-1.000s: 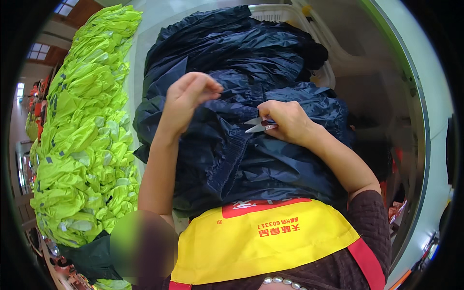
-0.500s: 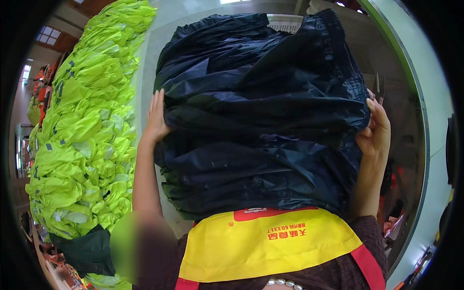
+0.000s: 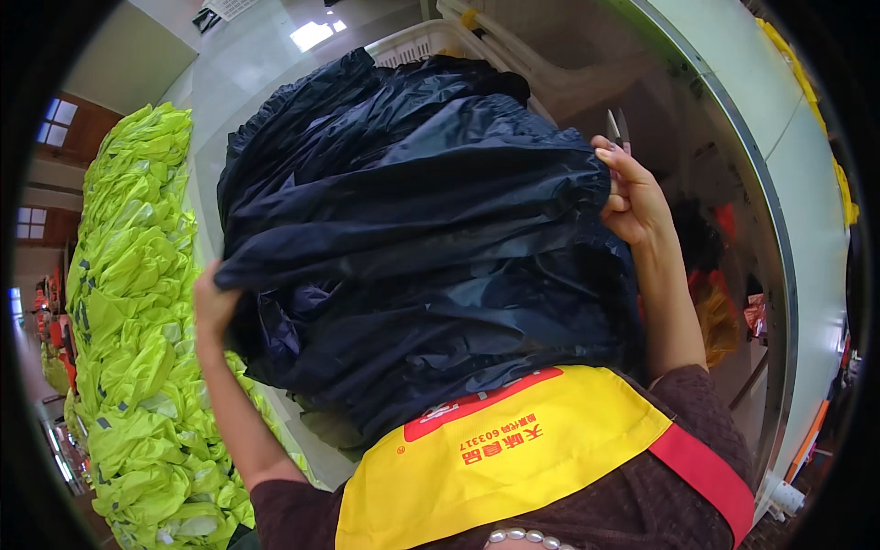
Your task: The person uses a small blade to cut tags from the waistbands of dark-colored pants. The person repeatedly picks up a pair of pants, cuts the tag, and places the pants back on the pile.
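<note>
A pile of dark navy garments [image 3: 440, 316] in thin, shiny fabric, with gathered elastic edges, lies in front of me. The top garment [image 3: 403, 215] is stretched sideways between my hands. My left hand [image 3: 215, 302] is closed on its left end, fingers partly hidden and a little blurred. My right hand [image 3: 632, 192] pinches its gathered right edge between thumb and fingers. Two pointed blades of scissors [image 3: 616, 126] stick up from behind the right fingers; their handles are hidden in that hand.
Bright yellow-green garments [image 3: 137, 321] form a long heap on the left. A white plastic basket [image 3: 417, 44] stands beyond the navy pile on the grey table [image 3: 261, 69]. The table's metal edge [image 3: 733, 119] curves along the right. My yellow apron [image 3: 504, 458] touches the near side of the pile.
My left hand, flat against the pile's side before, now grips the top garment's left end and has pulled it nearer. The right hand keeps its pinch. The view has shifted, showing more basket.
</note>
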The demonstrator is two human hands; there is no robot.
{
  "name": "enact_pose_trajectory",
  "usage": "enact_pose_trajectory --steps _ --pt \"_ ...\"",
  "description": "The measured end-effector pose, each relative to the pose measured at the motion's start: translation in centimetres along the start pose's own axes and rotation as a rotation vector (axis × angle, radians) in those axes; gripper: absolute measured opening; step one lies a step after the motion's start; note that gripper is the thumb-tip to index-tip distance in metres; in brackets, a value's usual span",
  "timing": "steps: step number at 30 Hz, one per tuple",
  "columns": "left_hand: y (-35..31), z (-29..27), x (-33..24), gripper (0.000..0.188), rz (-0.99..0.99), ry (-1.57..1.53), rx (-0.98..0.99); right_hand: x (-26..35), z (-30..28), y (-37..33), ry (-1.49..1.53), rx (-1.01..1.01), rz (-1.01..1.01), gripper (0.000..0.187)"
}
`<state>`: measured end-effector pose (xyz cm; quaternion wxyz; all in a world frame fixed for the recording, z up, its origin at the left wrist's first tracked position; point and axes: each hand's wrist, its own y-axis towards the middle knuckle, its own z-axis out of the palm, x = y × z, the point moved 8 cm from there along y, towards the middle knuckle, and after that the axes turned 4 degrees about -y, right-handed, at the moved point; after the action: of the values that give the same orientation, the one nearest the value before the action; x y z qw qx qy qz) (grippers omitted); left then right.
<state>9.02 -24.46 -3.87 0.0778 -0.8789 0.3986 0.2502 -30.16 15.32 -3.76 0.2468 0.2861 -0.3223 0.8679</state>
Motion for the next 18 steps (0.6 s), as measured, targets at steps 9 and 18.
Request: enact_pose_trajectory --steps 9,18 --pt "-25.3 -31.5 -9.9 0.046 -0.304 0.061 -0.606 -0.3 5.2 -1.9 -0.063 0.21 -0.073 0.012" --pt "-12.1 6.9 -13.7 0.07 -0.119 0.126 0.316 8.4 -8.8 -5.9 -1.134 -0.15 -0.381 0.011"
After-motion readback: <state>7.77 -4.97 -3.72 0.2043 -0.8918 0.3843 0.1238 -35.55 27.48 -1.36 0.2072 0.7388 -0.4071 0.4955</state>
